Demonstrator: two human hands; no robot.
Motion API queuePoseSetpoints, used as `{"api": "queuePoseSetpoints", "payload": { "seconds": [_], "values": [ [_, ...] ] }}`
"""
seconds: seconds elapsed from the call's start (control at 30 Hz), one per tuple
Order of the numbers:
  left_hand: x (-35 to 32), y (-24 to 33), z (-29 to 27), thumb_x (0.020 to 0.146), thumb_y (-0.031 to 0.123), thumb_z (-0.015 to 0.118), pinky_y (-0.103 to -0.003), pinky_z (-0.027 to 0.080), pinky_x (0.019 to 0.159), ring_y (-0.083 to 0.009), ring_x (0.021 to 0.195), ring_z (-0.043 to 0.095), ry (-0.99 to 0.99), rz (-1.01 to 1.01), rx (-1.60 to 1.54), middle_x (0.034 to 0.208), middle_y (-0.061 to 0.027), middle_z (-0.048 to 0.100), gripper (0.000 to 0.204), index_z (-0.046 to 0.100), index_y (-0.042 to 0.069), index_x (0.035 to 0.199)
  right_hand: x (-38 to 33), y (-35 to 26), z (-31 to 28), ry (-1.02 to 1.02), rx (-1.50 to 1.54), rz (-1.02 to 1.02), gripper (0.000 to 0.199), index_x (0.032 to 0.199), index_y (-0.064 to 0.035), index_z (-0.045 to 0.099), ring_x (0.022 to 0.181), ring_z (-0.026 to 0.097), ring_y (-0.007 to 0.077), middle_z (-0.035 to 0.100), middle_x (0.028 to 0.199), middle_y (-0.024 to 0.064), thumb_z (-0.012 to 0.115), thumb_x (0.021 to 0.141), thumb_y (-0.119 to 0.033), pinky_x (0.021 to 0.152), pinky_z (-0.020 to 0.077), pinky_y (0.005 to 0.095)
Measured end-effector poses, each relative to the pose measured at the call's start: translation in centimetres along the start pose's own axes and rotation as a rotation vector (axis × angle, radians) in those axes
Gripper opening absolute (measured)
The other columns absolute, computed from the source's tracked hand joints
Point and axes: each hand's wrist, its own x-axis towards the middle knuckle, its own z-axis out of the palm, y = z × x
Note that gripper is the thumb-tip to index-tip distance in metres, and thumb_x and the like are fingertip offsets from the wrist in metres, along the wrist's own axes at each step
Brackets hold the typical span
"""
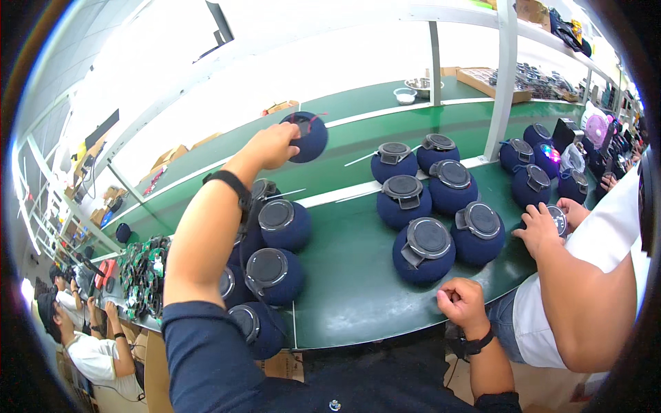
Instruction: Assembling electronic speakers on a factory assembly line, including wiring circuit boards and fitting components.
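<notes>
Reaching far across to the green belt, my left hand [274,146] is closed on the edge of a dark blue round speaker [311,143]; thin red wires show at its top. My right hand [464,303] is curled into a loose fist at the bench's near edge, with nothing visible in it. Just beyond it stands a cluster of round blue speakers [424,270] with dark disc tops, several with a flat strap or tab on them. More blue speakers [274,275] stand in a group under my left forearm, which partly hides them.
At right a co-worker's hands [544,227] handle a speaker beside several others. Green circuit boards [143,275] are piled at left. A white post [504,76] rises from the bench [344,303]. Metal and white bowls [405,96] sit at the back. Other people [96,351] work at far left.
</notes>
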Motion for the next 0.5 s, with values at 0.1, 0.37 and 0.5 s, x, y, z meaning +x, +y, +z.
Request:
{"api": "queuePoseSetpoints", "payload": {
  "seconds": [0.1,0.37,0.5],
  "values": [
    [-4.5,4.6,-3.8,0.087,0.018,0.076,-0.048,0.051,0.093,-0.0368,0.109,0.063,0.025,0.164,0.093,0.11,-0.0151,0.066,0.028,0.063,0.005,0.109,0.0,-0.2,0.0,0.02,-0.046,-0.046,0.012,0.079,-0.0043,0.067,0.051,0.056,0.02,0.06,0.062,0.0068,0.077,0.08,-0.011,0.049,0.0426,0.0325],
    [-20.3,17.3,-7.5,0.087,0.018,0.069,-0.041,0.047,0.085,-0.0286,0.097,0.06,-0.199,0.407,-0.003,0.098,-0.0092,0.059,0.021,0.059,0.008,0.102,0.2,-1.2,0.8,-0.07,-0.026,-0.161,0.011,0.082,-0.0041,0.068,0.054,0.058,0.0203,0.062,0.065,0.0069,0.077,0.078,-0.009,0.053,0.045,0.0327],
    [-24.1,20.6,-5.2,0.087,0.017,0.064,-0.035,0.045,0.083,-0.0238,0.096,0.06,-0.295,0.417,-0.116,0.098,-0.0073,0.058,0.019,0.058,0.007,0.102,-1.5,-4.0,3.6,-0.056,0.143,-0.194,0.031,0.105,0.0005,0.069,0.086,0.067,0.0284,0.069,0.099,0.0153,0.079,0.078,-0.011,0.075,0.0538,0.0366]
  ]
}}
